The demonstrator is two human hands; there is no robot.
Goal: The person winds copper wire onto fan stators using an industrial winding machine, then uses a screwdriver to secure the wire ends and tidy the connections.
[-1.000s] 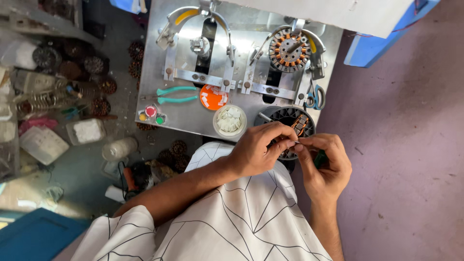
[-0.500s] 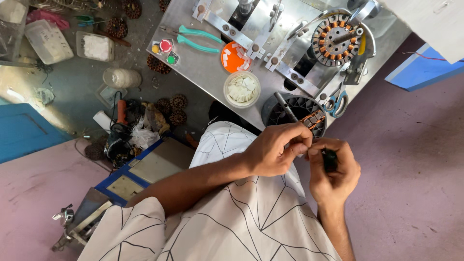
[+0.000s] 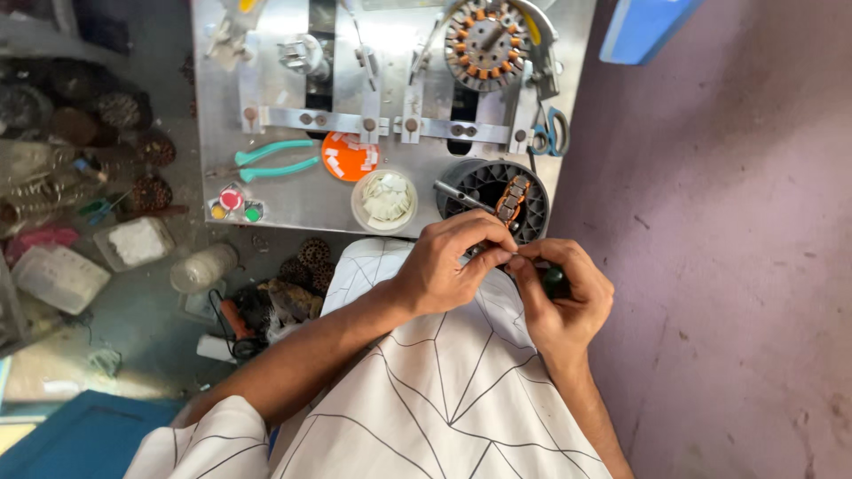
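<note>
Fingertips (image 3: 513, 259) of both hands meet over my lap, pinched together on something too small for me to make out. Left hand (image 3: 453, 266) curls knuckles-up, thumb and forefinger pressed shut at the meeting point. Right hand (image 3: 564, 297) closes round a dark green tool handle (image 3: 554, 282) while its forefinger and thumb join the pinch. Both hover just above the white patterned cloth (image 3: 444, 390) across my knees.

At 12 o'clock from the hands, just beside them: black round stator housing (image 3: 493, 188) with an orange-and-copper part (image 3: 512, 198) and a metal rod (image 3: 461, 195) lying in it, resting on the near edge of the metal workbench plate (image 3: 293, 208).
At 11 o'clock: white tub (image 3: 385, 200) of paper slips, orange lid (image 3: 348, 156), teal-handled pliers (image 3: 271, 160).
Further at 12 o'clock: wound stator (image 3: 485, 43) clamped in the jig.
At 1 o'clock: blue-handled scissors (image 3: 550, 133).
At 9 o'clock, well apart: floor clutter, plastic bottle (image 3: 202, 268), white boxes (image 3: 53, 277).
</note>
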